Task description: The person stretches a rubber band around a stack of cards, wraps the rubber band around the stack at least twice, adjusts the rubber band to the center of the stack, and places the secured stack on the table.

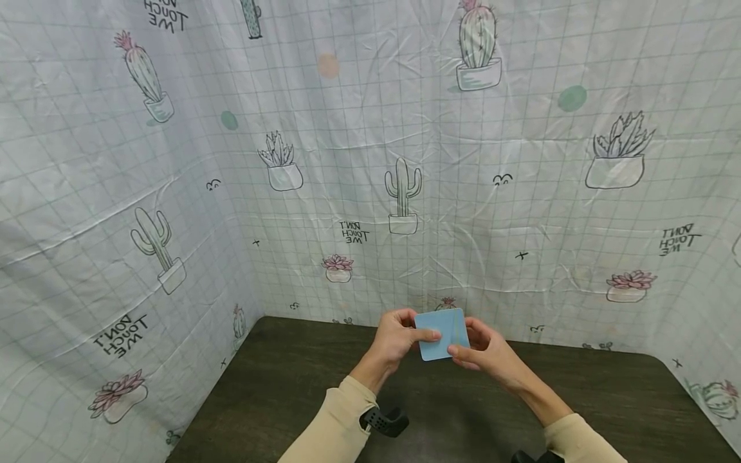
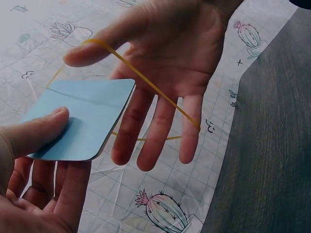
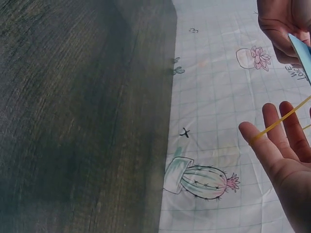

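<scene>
A stack of light blue square cards (image 1: 434, 331) is pinched in the left hand (image 1: 396, 337), thumb on top and fingers beneath. In the left wrist view, a yellow rubber band (image 2: 146, 79) stretches from the thumb to the little finger of the right hand (image 2: 175, 63), whose fingers are spread. The band's far side passes behind the cards (image 2: 87, 116). In the right wrist view, the band (image 3: 279, 121) loops over the fingertips of the right hand (image 3: 286, 160), and an edge of the cards (image 3: 302, 56) shows beside them.
Both hands are above a dark wooden table (image 1: 278, 366). Behind and beside it hangs a white cloth (image 1: 359, 161) with a grid and cactus drawings. A black strap (image 1: 384, 421) is round the left wrist, over a beige sleeve (image 1: 336, 421).
</scene>
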Demonstrator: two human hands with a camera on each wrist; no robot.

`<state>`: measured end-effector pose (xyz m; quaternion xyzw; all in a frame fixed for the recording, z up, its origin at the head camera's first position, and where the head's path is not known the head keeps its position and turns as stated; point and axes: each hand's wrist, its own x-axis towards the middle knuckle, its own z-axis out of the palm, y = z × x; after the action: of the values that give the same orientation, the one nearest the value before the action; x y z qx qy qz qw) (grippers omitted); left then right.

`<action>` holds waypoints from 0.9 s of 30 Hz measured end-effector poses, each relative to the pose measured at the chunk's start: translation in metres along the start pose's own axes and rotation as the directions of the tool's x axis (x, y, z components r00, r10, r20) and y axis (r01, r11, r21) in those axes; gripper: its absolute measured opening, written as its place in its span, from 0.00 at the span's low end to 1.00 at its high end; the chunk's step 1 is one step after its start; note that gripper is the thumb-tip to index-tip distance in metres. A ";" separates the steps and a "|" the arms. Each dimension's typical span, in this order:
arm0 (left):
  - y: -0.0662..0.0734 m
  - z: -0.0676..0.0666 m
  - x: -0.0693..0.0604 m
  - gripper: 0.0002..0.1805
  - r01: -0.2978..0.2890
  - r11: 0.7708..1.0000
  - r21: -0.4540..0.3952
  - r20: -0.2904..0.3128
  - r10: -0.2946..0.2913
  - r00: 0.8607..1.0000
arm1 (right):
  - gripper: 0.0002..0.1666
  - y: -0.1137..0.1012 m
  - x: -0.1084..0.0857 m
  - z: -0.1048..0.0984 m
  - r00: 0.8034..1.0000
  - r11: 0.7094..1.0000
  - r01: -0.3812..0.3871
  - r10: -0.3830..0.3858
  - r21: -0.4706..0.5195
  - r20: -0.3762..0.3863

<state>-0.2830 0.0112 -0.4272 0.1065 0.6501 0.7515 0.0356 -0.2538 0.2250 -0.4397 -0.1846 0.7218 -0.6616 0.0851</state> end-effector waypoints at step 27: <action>-0.003 -0.005 0.013 0.15 0.064 0.993 -0.102 -0.084 -0.072 0.994 | 0.19 0.026 -0.005 0.006 0.982 0.997 0.079 -0.079 0.006 0.170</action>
<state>-0.2966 0.0094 -0.4296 0.0493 0.6163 0.7851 0.0379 -0.2507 0.2226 -0.4663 -0.2689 0.7043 -0.6460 0.1197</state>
